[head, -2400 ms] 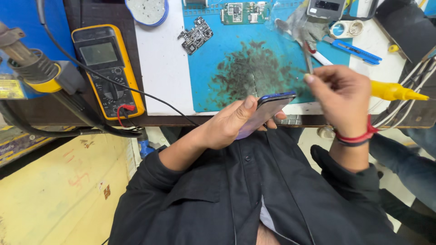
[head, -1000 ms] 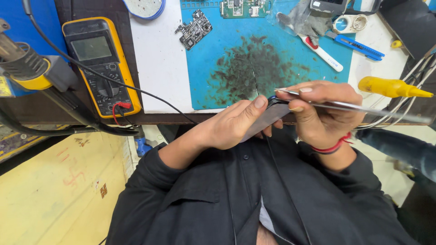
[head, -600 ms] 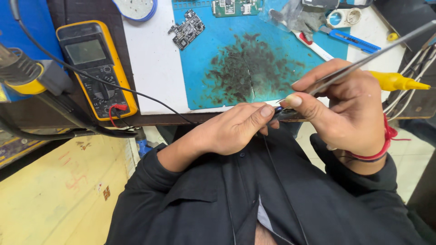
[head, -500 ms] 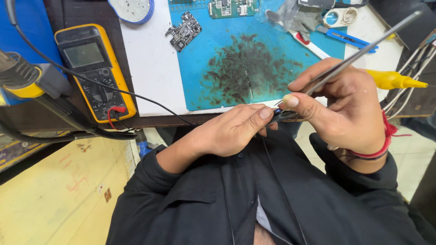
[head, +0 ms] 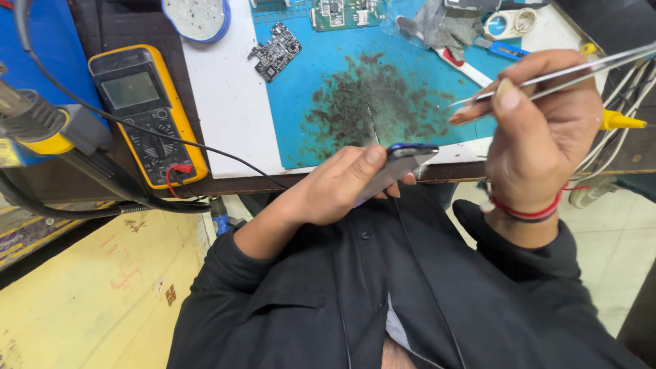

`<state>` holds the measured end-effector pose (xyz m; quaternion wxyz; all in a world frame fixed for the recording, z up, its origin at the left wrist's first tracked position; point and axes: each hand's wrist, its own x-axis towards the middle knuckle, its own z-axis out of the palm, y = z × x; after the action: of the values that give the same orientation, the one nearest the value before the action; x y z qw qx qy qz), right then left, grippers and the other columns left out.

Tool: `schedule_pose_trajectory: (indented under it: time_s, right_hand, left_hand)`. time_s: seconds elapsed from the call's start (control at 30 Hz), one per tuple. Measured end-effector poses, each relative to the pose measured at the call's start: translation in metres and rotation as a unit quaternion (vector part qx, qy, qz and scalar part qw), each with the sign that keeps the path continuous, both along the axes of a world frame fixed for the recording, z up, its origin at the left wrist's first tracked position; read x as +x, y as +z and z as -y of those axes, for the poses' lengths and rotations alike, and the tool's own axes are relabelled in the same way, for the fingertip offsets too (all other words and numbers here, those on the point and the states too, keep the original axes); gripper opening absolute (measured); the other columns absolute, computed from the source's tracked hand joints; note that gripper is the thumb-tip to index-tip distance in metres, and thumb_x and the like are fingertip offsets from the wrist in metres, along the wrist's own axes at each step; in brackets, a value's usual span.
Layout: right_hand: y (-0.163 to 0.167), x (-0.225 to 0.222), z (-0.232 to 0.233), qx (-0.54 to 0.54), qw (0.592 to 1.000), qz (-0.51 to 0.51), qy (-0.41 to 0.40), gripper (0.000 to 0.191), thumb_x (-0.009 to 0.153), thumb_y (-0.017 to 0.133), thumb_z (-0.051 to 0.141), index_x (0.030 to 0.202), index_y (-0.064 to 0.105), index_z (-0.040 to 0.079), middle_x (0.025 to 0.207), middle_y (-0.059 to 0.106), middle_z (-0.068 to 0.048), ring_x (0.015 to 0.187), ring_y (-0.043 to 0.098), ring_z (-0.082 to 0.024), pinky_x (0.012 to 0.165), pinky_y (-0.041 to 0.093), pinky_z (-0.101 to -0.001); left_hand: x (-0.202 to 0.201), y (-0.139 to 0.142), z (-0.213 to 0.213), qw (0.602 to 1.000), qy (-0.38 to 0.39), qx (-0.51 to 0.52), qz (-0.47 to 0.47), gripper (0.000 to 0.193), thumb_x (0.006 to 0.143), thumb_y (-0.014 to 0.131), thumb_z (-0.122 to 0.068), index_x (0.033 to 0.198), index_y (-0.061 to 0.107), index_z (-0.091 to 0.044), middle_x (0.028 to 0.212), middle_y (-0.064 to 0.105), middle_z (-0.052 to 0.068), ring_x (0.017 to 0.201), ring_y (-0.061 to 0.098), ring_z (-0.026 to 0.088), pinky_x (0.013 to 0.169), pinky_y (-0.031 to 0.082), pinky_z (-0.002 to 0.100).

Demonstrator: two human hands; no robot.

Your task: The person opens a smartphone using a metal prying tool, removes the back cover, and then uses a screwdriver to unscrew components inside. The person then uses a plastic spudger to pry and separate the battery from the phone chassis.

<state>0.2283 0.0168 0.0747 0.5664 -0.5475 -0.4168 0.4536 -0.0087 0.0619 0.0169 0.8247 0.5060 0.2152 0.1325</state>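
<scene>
The left hand (head: 342, 188) is gripping a phone (head: 393, 171) at the near edge of the tabletop (head: 225, 116), its fingers wrapped under it and the thumb pressing on top. The phone is showing mostly edge-on, its long axis running from lower left up to the right, its blue-rimmed end pointing right toward the right hand (head: 540, 137). Most of its face is hidden by the tilt and by the left hand.

The right hand is raised above the phone and apart from it, its thumb and fingers pinching a pair of tweezers (head: 547, 75). The tweezers are lying almost level, their long axis running from the upper right edge, where the back end is cut off, down to the left. The tips are pointing left over the blue mat (head: 328, 102); whether they are holding anything is too small to tell.

On the mat, a dark patch of debris (head: 372, 106) is lying just beyond the phone, and 1 small circuit board (head: 275, 51) is resting near the far left corner. A yellow multimeter (head: 147, 113) is sitting well to the left, with a black lead (head: 205, 147) trailing across the tabletop. A red band (head: 526, 208) is circling the right wrist.
</scene>
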Motion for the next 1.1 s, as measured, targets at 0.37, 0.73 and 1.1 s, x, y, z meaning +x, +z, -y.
schedule_pose_trajectory:
  time_s: [0.37,0.73,1.1]
  right_hand:
    - [-0.032,0.007,-0.022,0.024,0.792,0.610,-0.020,0.030,0.097,0.083,0.013,0.121,0.070,0.001,0.117,0.070,-0.017,0.098,0.070,-0.031,0.086,0.055,-0.0393]
    - [-0.024,-0.011,-0.021,0.132,0.890,0.420,0.116,0.039,0.087,0.085,0.008,0.120,0.065,0.002,0.131,0.066,-0.016,0.115,0.067,-0.034,0.097,0.054,-0.0400]
    - [-0.022,0.004,-0.026,0.186,0.884,0.343,0.257,0.047,0.070,0.098,0.020,0.099,0.062,0.007,0.099,0.065,-0.010,0.092,0.067,-0.027,0.077,0.053,-0.0359]
  left_hand:
    - [0.002,-0.045,0.006,0.935,0.166,-0.290,0.119,0.065,0.107,0.060,-0.044,0.143,0.053,0.009,0.126,0.066,0.022,0.102,0.072,0.023,0.090,0.062,0.038]
    - [0.006,-0.040,0.008,0.972,0.157,-0.155,0.074,0.095,0.077,0.090,-0.039,0.150,0.043,0.000,0.123,0.056,0.001,0.112,0.055,0.009,0.101,0.046,0.024]
    - [0.008,-0.029,0.020,0.986,0.045,-0.156,0.047,0.072,0.090,0.066,-0.042,0.142,0.043,0.001,0.107,0.049,0.006,0.093,0.048,0.011,0.082,0.041,0.027]
